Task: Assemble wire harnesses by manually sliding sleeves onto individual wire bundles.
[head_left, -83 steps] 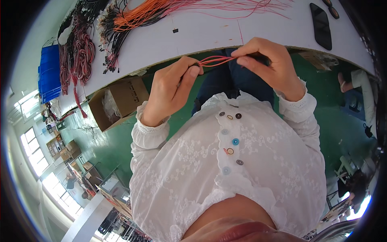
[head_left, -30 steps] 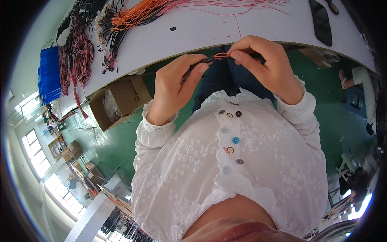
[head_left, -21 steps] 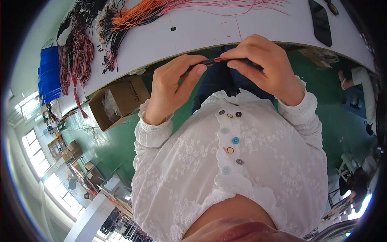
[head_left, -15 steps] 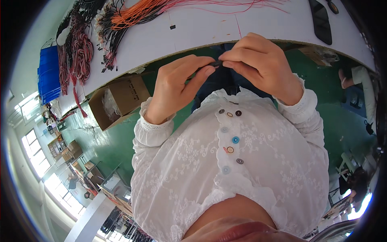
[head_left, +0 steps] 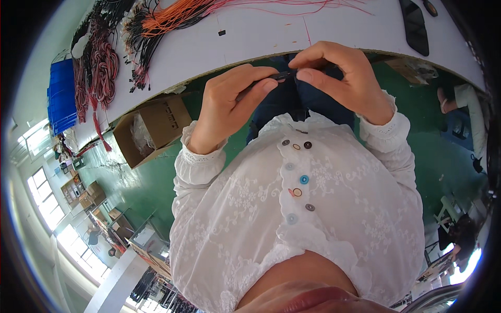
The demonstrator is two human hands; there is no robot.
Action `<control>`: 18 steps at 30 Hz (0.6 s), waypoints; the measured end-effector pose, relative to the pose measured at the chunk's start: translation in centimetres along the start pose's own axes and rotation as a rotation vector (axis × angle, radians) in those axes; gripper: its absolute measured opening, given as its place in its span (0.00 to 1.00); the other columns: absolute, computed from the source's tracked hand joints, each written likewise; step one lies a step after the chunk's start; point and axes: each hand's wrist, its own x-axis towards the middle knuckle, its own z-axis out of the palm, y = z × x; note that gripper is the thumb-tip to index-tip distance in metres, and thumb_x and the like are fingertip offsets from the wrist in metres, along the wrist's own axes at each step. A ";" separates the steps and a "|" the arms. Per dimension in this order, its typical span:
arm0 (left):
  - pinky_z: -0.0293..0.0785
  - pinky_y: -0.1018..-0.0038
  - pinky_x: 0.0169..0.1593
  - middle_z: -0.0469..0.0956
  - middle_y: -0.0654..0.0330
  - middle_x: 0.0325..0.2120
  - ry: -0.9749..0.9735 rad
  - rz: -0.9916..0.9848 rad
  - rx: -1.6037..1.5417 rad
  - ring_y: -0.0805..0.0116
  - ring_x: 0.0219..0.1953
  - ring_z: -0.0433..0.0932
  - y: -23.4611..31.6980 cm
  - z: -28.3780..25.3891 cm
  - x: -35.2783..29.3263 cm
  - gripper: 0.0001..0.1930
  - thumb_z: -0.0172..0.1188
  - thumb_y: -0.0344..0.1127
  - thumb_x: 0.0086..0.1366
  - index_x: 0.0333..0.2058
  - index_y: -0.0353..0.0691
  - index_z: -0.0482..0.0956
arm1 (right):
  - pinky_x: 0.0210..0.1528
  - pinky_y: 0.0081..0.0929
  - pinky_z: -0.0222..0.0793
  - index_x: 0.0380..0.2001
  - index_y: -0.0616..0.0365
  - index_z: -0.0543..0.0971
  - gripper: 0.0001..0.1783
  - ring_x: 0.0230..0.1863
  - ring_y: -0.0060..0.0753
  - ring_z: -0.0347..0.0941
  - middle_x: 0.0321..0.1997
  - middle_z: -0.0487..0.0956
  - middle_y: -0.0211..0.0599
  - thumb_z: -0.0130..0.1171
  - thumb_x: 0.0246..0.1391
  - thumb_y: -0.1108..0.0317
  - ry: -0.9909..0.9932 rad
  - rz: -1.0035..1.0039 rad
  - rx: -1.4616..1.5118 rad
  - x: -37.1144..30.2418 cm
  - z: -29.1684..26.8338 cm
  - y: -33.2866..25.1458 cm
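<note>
- While the left hand [head_left: 232, 96] pinches a slim black piece [head_left: 282, 76], the right hand [head_left: 345, 78] is curled, grip unclear.
- Frame left: brown cardboard box [head_left: 169, 119] holding clear plastic [head_left: 141, 135].

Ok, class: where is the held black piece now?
In the head view, the black piece is at upper centre, between the left hand and right hand.

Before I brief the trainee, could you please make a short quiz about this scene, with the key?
1. True or false: the left hand pinches a dark piece.
2. What lies toward the right end of the table: a) cardboard box, b) black phone-like slab, c) blue bin?
3. Fill in: the large wire bundle shows black, pink and ____ strands.

Key: 1 true; 2 b; 3 orange.
</note>
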 end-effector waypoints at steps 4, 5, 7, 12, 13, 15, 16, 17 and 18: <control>0.63 0.76 0.26 0.73 0.59 0.22 -0.020 -0.066 0.000 0.71 0.21 0.66 0.2 0.0 -0.4 0.09 0.66 0.28 0.65 0.43 0.32 0.83 | 0.37 0.21 0.70 0.38 0.60 0.82 0.04 0.32 0.26 0.76 0.33 0.82 0.33 0.64 0.61 0.72 -0.001 0.018 0.029 -0.4 0.0 -0.1; 0.63 0.76 0.26 0.73 0.59 0.22 -0.014 -0.046 -0.002 0.71 0.22 0.66 0.3 0.1 -0.3 0.09 0.66 0.29 0.66 0.43 0.32 0.83 | 0.37 0.21 0.70 0.38 0.60 0.82 0.04 0.32 0.26 0.76 0.33 0.82 0.33 0.64 0.61 0.72 -0.001 0.020 0.029 -0.3 0.1 -0.2; 0.63 0.77 0.26 0.73 0.59 0.22 -0.007 -0.029 -0.005 0.71 0.22 0.66 0.4 0.1 -0.3 0.09 0.66 0.29 0.66 0.43 0.32 0.83 | 0.36 0.21 0.70 0.38 0.60 0.83 0.04 0.31 0.26 0.76 0.32 0.82 0.32 0.65 0.60 0.72 -0.011 0.020 0.052 0.0 0.3 -0.3; 0.65 0.76 0.27 0.75 0.59 0.23 -0.040 -0.052 0.019 0.71 0.22 0.67 0.4 -0.4 -0.4 0.09 0.66 0.29 0.66 0.43 0.32 0.83 | 0.34 0.21 0.69 0.38 0.60 0.84 0.05 0.30 0.25 0.75 0.32 0.82 0.33 0.66 0.60 0.71 -0.060 0.024 0.023 0.2 0.1 -0.2; 0.65 0.76 0.27 0.75 0.59 0.23 -0.041 -0.056 0.016 0.71 0.22 0.67 0.5 -0.4 -0.5 0.09 0.66 0.29 0.66 0.43 0.32 0.83 | 0.34 0.21 0.69 0.39 0.59 0.84 0.06 0.29 0.25 0.75 0.31 0.82 0.33 0.66 0.60 0.70 -0.056 -0.012 0.010 0.1 0.1 0.0; 0.67 0.77 0.28 0.78 0.58 0.25 -0.044 -0.042 0.038 0.71 0.23 0.70 0.5 -0.5 -0.5 0.08 0.65 0.29 0.66 0.42 0.32 0.83 | 0.34 0.21 0.70 0.39 0.59 0.84 0.06 0.29 0.25 0.75 0.32 0.82 0.33 0.66 0.60 0.70 -0.063 -0.016 -0.020 0.1 0.2 0.1; 0.67 0.77 0.28 0.78 0.58 0.25 -0.044 -0.045 0.037 0.71 0.23 0.70 0.3 -0.2 -0.5 0.08 0.65 0.29 0.66 0.42 0.32 0.83 | 0.34 0.21 0.71 0.39 0.60 0.84 0.07 0.29 0.24 0.76 0.32 0.83 0.33 0.66 0.61 0.69 -0.067 -0.023 -0.052 0.1 0.2 0.1; 0.68 0.78 0.29 0.80 0.58 0.27 -0.017 0.018 0.054 0.70 0.24 0.72 0.1 0.1 -0.4 0.08 0.65 0.29 0.67 0.42 0.32 0.83 | 0.34 0.21 0.71 0.39 0.60 0.84 0.07 0.29 0.24 0.76 0.32 0.83 0.33 0.66 0.61 0.69 -0.067 -0.019 -0.051 0.3 0.4 0.1; 0.70 0.78 0.30 0.81 0.57 0.28 0.011 0.082 0.072 0.70 0.25 0.74 0.0 0.3 -0.5 0.08 0.65 0.29 0.67 0.42 0.32 0.83 | 0.35 0.21 0.72 0.39 0.60 0.84 0.07 0.30 0.25 0.76 0.32 0.83 0.33 0.66 0.61 0.69 -0.060 -0.027 -0.066 0.5 0.6 0.0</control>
